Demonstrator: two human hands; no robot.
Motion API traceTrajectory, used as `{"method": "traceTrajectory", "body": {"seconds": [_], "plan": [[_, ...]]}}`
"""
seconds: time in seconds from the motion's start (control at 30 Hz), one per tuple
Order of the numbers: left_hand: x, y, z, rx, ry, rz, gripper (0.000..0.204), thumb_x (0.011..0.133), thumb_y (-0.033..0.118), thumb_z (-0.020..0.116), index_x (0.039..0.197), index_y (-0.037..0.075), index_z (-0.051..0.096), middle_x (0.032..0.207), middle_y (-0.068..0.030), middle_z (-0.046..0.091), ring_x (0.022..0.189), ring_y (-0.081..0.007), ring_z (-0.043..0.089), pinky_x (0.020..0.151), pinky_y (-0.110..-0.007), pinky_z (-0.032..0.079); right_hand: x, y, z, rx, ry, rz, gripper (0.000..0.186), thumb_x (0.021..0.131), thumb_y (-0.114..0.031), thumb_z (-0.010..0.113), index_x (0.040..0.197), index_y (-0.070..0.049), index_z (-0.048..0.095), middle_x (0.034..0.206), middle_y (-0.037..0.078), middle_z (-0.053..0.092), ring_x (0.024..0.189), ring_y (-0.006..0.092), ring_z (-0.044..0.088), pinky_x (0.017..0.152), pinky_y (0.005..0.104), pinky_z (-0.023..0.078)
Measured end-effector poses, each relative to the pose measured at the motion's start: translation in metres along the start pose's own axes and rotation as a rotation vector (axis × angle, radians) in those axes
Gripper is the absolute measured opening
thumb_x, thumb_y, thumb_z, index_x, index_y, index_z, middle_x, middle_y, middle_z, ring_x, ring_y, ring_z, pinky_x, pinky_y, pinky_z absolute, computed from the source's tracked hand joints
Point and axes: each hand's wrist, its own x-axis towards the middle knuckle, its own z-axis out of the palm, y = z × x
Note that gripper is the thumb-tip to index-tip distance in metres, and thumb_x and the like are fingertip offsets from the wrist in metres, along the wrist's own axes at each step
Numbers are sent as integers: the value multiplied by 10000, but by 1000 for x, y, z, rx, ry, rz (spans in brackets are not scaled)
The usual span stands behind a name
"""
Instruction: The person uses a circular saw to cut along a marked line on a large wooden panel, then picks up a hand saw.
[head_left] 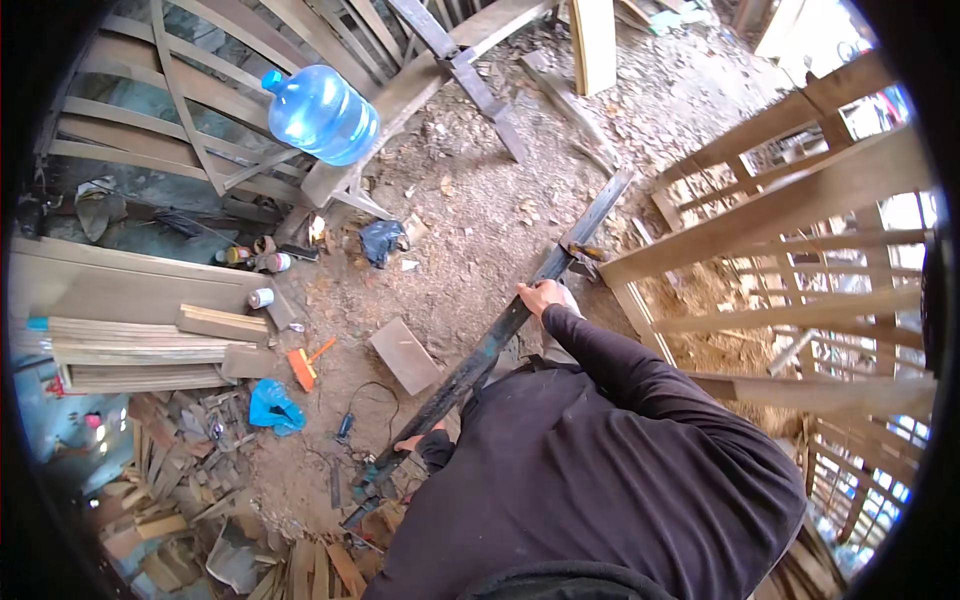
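Observation:
A long dark, paint-stained beam [473,365] runs diagonally in front of my body from the upper right to the lower left. My right hand [540,296] is closed on it above its middle, with the forearm in a dark sleeve. My left hand [414,440], partly hidden by my body, holds the same beam nearer its lower end. Just beyond my right hand, a dark piece with yellowish parts [585,252] sits against the beam, too small to make out. A loose flat board [403,355] lies on the dirt floor left of the beam.
A water jug [325,117] rests on a plank frame at upper left. Slatted wooden frames [770,200] stand along the right. Stacked boards [150,355], an orange brush [305,368], blue plastic [275,405], a black bag [382,242], a cable and wood scraps [180,470] lie at left.

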Motion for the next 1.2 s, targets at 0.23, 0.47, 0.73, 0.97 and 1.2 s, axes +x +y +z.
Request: {"method": "traceTrajectory", "body": {"seconds": [0.23, 0.47, 0.73, 0.97, 1.2], "plan": [[-2, -112, 34, -31, 129, 77, 908, 781, 778, 401, 1359, 78, 392, 1428, -103, 377, 1274, -334, 388, 1026, -582, 309, 107, -58, -16, -117, 74, -73, 433, 705, -439, 663, 771, -13, 698, 778, 183, 685, 803, 321, 680, 750, 378, 520], [32, -209, 53, -64, 297, 104, 927, 774, 780, 411, 1382, 82, 364, 1448, -98, 350, 1287, -330, 373, 1032, -576, 308, 229, -114, -10, -297, -43, -26, 515, 691, -475, 688, 921, -14, 708, 936, 194, 685, 925, 311, 666, 846, 374, 509], [105, -290, 18, -89, 516, 189, 951, 766, 783, 423, 1408, 87, 333, 1470, -93, 320, 1303, -325, 356, 1038, -568, 306, 345, -126, 63, -522, -109, -3, 550, 640, -464, 700, 935, 1, 703, 974, 216, 674, 934, 302, 666, 839, 373, 515], [157, -376, 3, -64, 771, 344, 963, 732, 775, 496, 1408, 103, 353, 1438, -92, 382, 1280, -335, 385, 1054, -531, 311, 445, -92, 126, -715, -106, 74, 587, 627, -453, 690, 1000, -1, 686, 1064, 203, 655, 996, 306, 642, 870, 365, 507], [207, -394, -43, -167, 736, 338, 818, 790, 692, 532, 1361, 114, 434, 1300, -134, 510, 1126, -364, 506, 935, -595, 417, 491, -64, 176, -837, -188, 103, 593, 625, -461, 699, 1003, -5, 682, 1068, 200, 649, 1025, 294, 630, 873, 360, 506]]}}
